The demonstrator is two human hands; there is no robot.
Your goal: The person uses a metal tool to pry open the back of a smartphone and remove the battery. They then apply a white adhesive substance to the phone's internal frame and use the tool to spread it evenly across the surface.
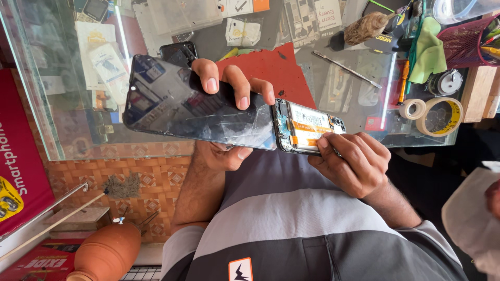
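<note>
My left hand (224,153) grips a black phone screen panel (172,106) with cracked glass; its fingers curl over the far edge and the thumb presses the near edge. My right hand (354,164) holds the phone's body (307,127), whose inside shows a white battery with orange strips and a blue board. Panel and body meet end to end at the middle, above a red mat (281,67) on the glass counter (67,109). My grey shirt fills the bottom of the view.
On the counter lie a second dark phone (178,52), a thin metal pry tool (346,68), a brush (367,27), a green cloth (428,49), two tape rolls (440,115) and a red mesh basket (463,44). A clay pot (107,252) stands on the floor. Another person's white sleeve (471,218) is at right.
</note>
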